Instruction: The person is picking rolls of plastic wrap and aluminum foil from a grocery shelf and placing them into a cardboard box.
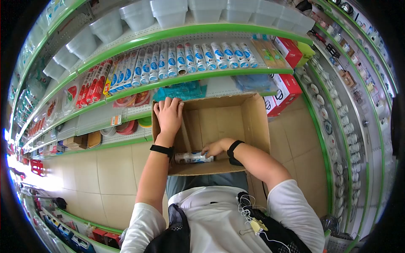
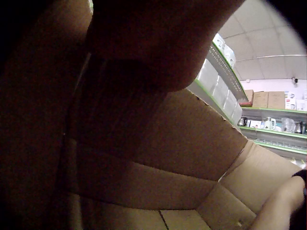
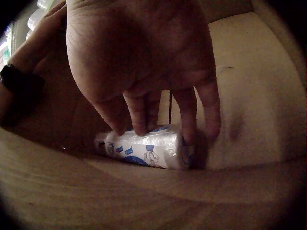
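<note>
An open cardboard box stands in front of the person's body. The left hand grips its far left corner, fingers bent over the rim. Down inside the box, along the near wall, lies a white roll in clear wrap with blue print. The right hand reaches over it from the right. In the right wrist view, the fairly straight fingers come down onto the roll, with fingertips at its top and right end. The left wrist view shows mostly the dark inner walls of the box.
A shelf ahead carries a row of similar blue-and-white rolls, with red rolls at the left. White plastic tubs line the shelf above. Red cartons stand at the right end. More shelving runs along the right.
</note>
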A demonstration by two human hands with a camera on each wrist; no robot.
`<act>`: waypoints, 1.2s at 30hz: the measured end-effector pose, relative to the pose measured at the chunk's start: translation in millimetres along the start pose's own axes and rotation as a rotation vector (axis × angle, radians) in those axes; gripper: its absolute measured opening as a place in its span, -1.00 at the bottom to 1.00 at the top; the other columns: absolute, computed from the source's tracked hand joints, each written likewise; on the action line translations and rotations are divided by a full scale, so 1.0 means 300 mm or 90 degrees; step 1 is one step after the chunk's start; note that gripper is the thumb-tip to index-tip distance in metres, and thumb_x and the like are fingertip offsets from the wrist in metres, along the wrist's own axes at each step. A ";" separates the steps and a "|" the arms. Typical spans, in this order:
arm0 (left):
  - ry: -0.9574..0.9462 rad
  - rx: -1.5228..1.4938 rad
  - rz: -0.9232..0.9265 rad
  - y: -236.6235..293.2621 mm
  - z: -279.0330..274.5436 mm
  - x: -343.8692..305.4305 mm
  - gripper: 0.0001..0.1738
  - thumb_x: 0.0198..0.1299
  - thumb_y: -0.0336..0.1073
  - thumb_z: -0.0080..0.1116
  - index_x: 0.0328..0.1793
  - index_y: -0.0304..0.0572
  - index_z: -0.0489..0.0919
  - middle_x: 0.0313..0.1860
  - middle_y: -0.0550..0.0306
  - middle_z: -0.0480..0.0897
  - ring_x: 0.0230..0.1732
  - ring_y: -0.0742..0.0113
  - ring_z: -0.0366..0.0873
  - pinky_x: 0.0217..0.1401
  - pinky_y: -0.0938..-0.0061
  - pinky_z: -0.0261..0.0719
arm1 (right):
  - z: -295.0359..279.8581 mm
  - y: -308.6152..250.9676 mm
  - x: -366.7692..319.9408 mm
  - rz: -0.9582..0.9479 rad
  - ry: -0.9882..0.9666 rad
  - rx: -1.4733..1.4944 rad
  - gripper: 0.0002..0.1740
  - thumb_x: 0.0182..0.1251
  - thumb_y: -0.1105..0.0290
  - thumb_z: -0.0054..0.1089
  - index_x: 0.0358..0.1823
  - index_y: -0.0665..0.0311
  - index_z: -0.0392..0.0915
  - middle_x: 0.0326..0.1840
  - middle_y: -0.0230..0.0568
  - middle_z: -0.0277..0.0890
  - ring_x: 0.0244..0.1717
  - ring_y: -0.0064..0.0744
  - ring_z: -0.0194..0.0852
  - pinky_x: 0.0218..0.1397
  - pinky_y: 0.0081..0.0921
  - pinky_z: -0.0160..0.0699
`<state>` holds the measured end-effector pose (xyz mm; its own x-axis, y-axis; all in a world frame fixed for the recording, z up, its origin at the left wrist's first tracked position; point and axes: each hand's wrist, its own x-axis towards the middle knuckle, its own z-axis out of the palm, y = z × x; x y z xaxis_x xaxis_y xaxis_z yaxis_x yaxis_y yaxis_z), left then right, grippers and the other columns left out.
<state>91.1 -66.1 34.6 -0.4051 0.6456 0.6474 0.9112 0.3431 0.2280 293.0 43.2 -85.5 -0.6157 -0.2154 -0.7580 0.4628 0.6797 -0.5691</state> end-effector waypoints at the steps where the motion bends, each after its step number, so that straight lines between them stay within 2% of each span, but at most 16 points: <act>1: 0.004 -0.002 0.003 -0.003 0.007 0.006 -0.83 0.47 -0.11 0.18 0.02 0.07 0.66 -0.10 0.11 0.57 0.06 -0.02 0.49 0.34 0.00 0.28 | -0.013 -0.027 -0.033 0.038 0.001 0.038 -0.32 0.53 0.02 0.09 0.64 -0.08 0.34 0.71 -0.16 0.23 0.64 0.00 0.21 0.52 0.02 0.42; 11: -0.016 -0.008 -0.006 -0.026 0.061 0.037 -0.83 0.48 -0.10 0.17 0.00 0.07 0.66 -0.11 0.12 0.57 0.05 0.00 0.49 0.36 0.01 0.27 | -0.060 -0.024 -0.019 0.019 -0.031 0.019 -0.30 0.54 0.02 0.09 0.66 0.00 0.32 0.68 -0.13 0.28 0.64 -0.01 0.21 0.54 -0.06 0.39; 13: -0.036 -0.013 -0.015 -0.021 0.060 0.044 -0.82 0.48 -0.09 0.17 0.02 0.08 0.66 -0.08 0.12 0.58 0.08 -0.01 0.50 0.40 -0.03 0.26 | -0.084 -0.058 -0.066 0.012 -0.003 0.016 -0.29 0.53 0.00 0.09 0.64 0.05 0.34 0.63 -0.09 0.36 0.54 -0.01 0.39 0.45 -0.07 0.50; 14: -0.033 -0.016 -0.015 -0.024 0.066 0.048 -0.82 0.48 -0.09 0.17 0.02 0.08 0.66 -0.08 0.12 0.58 0.08 -0.01 0.50 0.40 -0.03 0.26 | -0.111 -0.086 -0.096 0.015 -0.002 0.014 -0.29 0.53 0.00 0.09 0.64 0.05 0.34 0.63 -0.09 0.36 0.54 -0.01 0.39 0.45 -0.07 0.50; 16: -0.053 -0.010 -0.029 -0.033 0.083 0.046 -0.81 0.49 -0.08 0.16 0.05 0.10 0.67 -0.06 0.13 0.59 0.11 -0.02 0.51 0.42 -0.07 0.27 | -0.206 -0.196 -0.204 0.096 0.015 -0.012 -0.38 0.54 -0.02 0.16 0.45 0.21 0.53 0.20 -0.07 0.69 0.17 -0.09 0.67 0.18 -0.17 0.68; 18: -0.051 -0.007 -0.030 -0.051 0.105 0.052 -0.81 0.48 -0.08 0.17 0.03 0.10 0.67 -0.07 0.15 0.59 0.09 0.01 0.51 0.40 -0.05 0.28 | -0.289 -0.155 -0.227 -0.073 0.106 -0.062 -0.44 0.54 -0.02 0.17 0.32 0.25 0.63 -0.02 -0.12 0.75 -0.04 -0.22 0.73 0.00 -0.20 0.69; 20: -0.060 -0.001 -0.036 -0.077 0.122 0.055 -0.81 0.48 -0.07 0.17 0.03 0.11 0.67 -0.08 0.17 0.59 0.10 0.04 0.51 0.39 -0.03 0.28 | -0.402 -0.282 -0.473 -0.118 0.208 0.052 -0.55 0.56 0.01 0.17 0.07 0.29 0.65 -0.08 -0.21 0.73 -0.18 -0.41 0.75 -0.19 -0.33 0.70; 22: -0.069 0.002 -0.043 -0.092 0.125 0.060 -0.80 0.48 -0.07 0.16 0.03 0.10 0.67 -0.08 0.17 0.58 0.10 0.04 0.51 0.39 -0.03 0.28 | -0.498 -0.292 -0.650 -0.164 0.367 0.200 -0.69 0.60 0.08 0.18 -0.02 0.19 0.63 -0.16 -0.34 0.74 -0.20 -0.52 0.77 -0.31 -0.53 0.64; 24: -0.084 0.009 -0.054 -0.100 0.129 0.069 -0.80 0.48 -0.07 0.16 0.03 0.10 0.67 -0.07 0.16 0.58 0.11 0.03 0.50 0.39 -0.02 0.28 | -0.620 -0.195 -0.748 -0.148 0.601 0.224 -0.77 0.57 0.13 0.19 -0.03 0.11 0.62 -0.18 -0.40 0.74 -0.27 -0.57 0.75 -0.40 -0.57 0.53; 26: -0.090 0.005 -0.061 -0.100 0.126 0.080 -0.80 0.49 -0.07 0.15 0.03 0.10 0.67 -0.07 0.16 0.58 0.11 0.03 0.50 0.39 -0.03 0.28 | -0.764 0.005 -0.777 -0.107 0.836 0.294 -0.75 0.53 0.15 0.19 0.02 0.12 0.60 -0.21 -0.37 0.70 -0.36 -0.56 0.67 -0.45 -0.60 0.47; 28: -0.096 0.003 -0.071 -0.108 0.132 0.079 -0.80 0.49 -0.07 0.15 0.03 0.11 0.68 -0.07 0.15 0.58 0.11 0.03 0.50 0.39 -0.03 0.28 | -0.884 0.261 -0.758 -0.006 1.025 0.253 -0.60 0.45 0.12 0.27 0.12 0.25 0.58 -0.20 -0.18 0.72 -0.35 -0.35 0.71 -0.42 -0.43 0.60; 30: -0.089 0.008 -0.077 -0.124 0.152 0.093 -0.80 0.49 -0.08 0.15 0.04 0.11 0.68 -0.08 0.15 0.58 0.11 0.02 0.50 0.39 -0.03 0.28 | -1.050 0.666 -0.698 0.156 1.079 0.073 -0.40 0.40 -0.02 0.32 0.23 0.32 0.54 -0.18 -0.07 0.72 -0.36 -0.23 0.73 -0.44 -0.36 0.63; 31: -0.092 0.011 -0.081 -0.128 0.146 0.089 -0.80 0.49 -0.08 0.15 0.04 0.11 0.68 -0.08 0.15 0.58 0.11 0.02 0.50 0.39 -0.03 0.28 | -1.046 0.647 -0.695 0.153 1.073 0.074 -0.40 0.40 -0.02 0.32 0.23 0.32 0.54 -0.18 -0.07 0.72 -0.36 -0.23 0.73 -0.44 -0.36 0.63; 33: -0.107 0.015 -0.086 -0.142 0.145 0.098 -0.80 0.49 -0.09 0.14 0.04 0.11 0.69 -0.08 0.15 0.58 0.11 0.02 0.50 0.39 -0.03 0.28 | -1.050 0.641 -0.689 0.299 1.040 0.162 -0.20 0.34 -0.14 0.35 0.32 0.42 0.49 -0.15 0.00 0.72 -0.34 -0.17 0.74 -0.46 -0.31 0.65; 34: -0.112 0.019 -0.089 -0.142 0.135 0.094 -0.80 0.49 -0.09 0.14 0.04 0.11 0.69 -0.08 0.15 0.58 0.11 0.02 0.50 0.39 -0.03 0.28 | -1.055 0.640 -0.675 0.316 1.018 0.205 -0.11 0.31 -0.16 0.38 0.39 0.47 0.44 -0.14 0.01 0.73 -0.37 -0.23 0.74 -0.49 -0.28 0.65; 36: -0.123 0.007 -0.097 -0.151 0.125 0.101 -0.80 0.49 -0.09 0.14 0.04 0.10 0.69 -0.08 0.15 0.58 0.10 0.01 0.50 0.39 -0.04 0.28 | -1.068 0.649 -0.630 0.305 1.003 0.239 -0.13 0.30 -0.15 0.39 0.35 0.47 0.47 -0.16 0.00 0.73 -0.40 -0.26 0.74 -0.49 -0.30 0.65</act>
<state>34.9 -36.6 16.7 -0.5454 0.7037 0.4553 0.8381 0.4527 0.3042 295.0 440.9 49.1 -0.2703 0.9624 0.0277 0.7557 0.2299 -0.6132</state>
